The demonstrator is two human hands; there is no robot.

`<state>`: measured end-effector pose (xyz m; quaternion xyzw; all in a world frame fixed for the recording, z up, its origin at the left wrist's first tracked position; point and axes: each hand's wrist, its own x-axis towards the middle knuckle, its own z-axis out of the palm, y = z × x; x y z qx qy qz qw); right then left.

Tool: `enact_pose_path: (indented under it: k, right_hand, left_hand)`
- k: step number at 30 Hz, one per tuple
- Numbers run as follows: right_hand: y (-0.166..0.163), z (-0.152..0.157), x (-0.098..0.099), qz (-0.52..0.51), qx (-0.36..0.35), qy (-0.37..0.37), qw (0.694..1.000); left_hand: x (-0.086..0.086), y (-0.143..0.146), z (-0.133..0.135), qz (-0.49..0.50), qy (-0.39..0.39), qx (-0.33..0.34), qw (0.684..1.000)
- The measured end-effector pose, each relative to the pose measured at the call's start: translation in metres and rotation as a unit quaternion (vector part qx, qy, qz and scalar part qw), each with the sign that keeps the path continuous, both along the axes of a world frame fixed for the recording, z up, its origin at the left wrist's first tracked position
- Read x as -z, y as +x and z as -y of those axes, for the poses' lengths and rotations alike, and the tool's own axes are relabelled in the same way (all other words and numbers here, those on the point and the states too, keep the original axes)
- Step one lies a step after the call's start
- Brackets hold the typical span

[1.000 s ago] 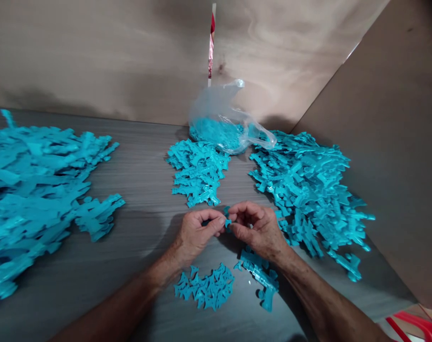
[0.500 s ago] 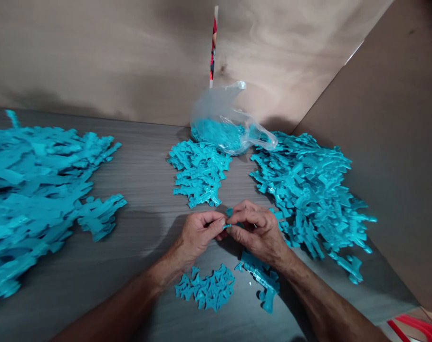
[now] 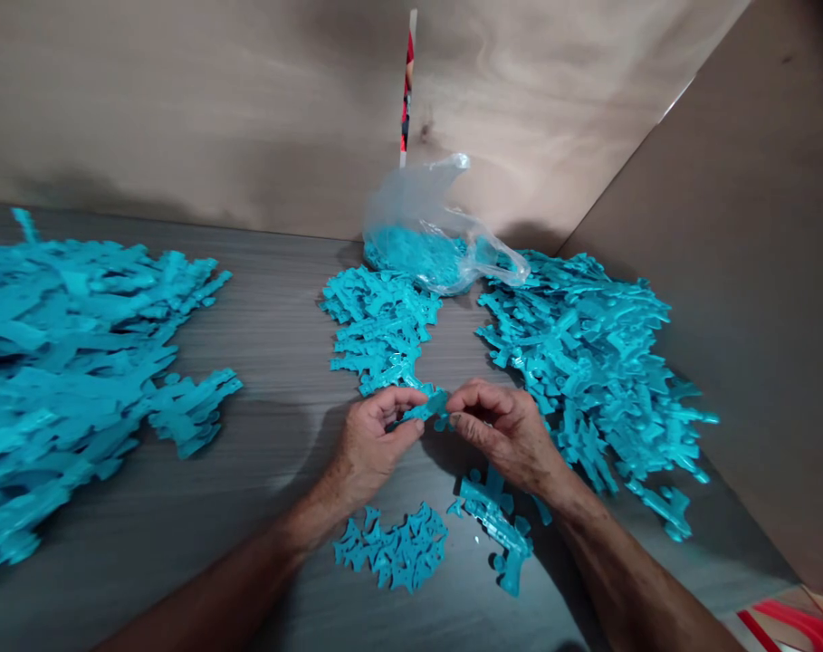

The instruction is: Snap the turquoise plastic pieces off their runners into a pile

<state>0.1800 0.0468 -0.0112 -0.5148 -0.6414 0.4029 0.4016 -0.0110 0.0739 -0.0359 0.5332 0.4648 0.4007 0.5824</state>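
Observation:
A turquoise plastic toy gun part (image 3: 435,407) is held up between my hands above the table. My left hand (image 3: 374,445) pinches its left portion between thumb and fingers. At the part's right end, the thumb and fingertips of my right hand (image 3: 510,435) close on its edge. Below my right hand lie several toy gun pieces (image 3: 496,523), one long with a grip pointing toward me. A flat cluster of small turquoise pieces (image 3: 394,548) rests in front of my left forearm. Just beyond my hands is a small heap of gun-shaped parts (image 3: 384,330).
Large piles of turquoise parts lie on the left (image 3: 64,362) and right (image 3: 588,362) of the grey table (image 3: 262,507). A clear plastic bag (image 3: 417,213) holding more turquoise pieces stands at the back wall. A side panel (image 3: 757,272) borders the right. Something red (image 3: 801,625) shows bottom right.
My hands have moved slightly apart, and the toy gun part between them now shows more fully, tilted up. More of the pieces beneath my right hand are uncovered.

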Motion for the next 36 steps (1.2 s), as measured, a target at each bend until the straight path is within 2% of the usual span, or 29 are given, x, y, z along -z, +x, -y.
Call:
enact_pose_path:
  k: [5, 12, 17, 20, 25, 32, 36]
  right_hand:
    - [-0.005, 0.002, 0.001, -0.012, -0.006, 0.002, 1.0]
    - [-0.013, 0.005, 0.009, -0.123, 0.054, -0.097, 0.986]
    - [-0.018, 0.005, 0.011, -0.157, 0.09, -0.077, 0.981]
    - [-0.02, 0.006, 0.011, -0.133, 0.1, -0.054, 0.985]
    - [-0.021, 0.008, 0.01, -0.038, 0.116, 0.016, 0.992]
    - [-0.024, 0.011, 0.011, 0.051, 0.117, 0.096, 0.987]
    - [-0.028, 0.012, 0.013, 0.083, 0.1, 0.195, 0.972]
  left_hand:
    - [0.002, 0.0, 0.001, -0.041, 0.048, -0.003, 0.998]
    - [-0.002, 0.0, 0.007, -0.127, 0.12, 0.021, 0.984]
    - [-0.002, 0.0, 0.009, -0.125, 0.128, 0.013, 0.984]
    - [-0.001, 0.0, 0.008, -0.116, 0.128, 0.003, 0.985]
    - [0.0, 0.001, 0.009, -0.094, 0.127, 0.0, 0.988]
    - [0.001, 0.001, 0.009, -0.053, 0.112, -0.007, 0.992]
    - [-0.001, 0.001, 0.009, -0.057, 0.117, -0.01, 0.991]
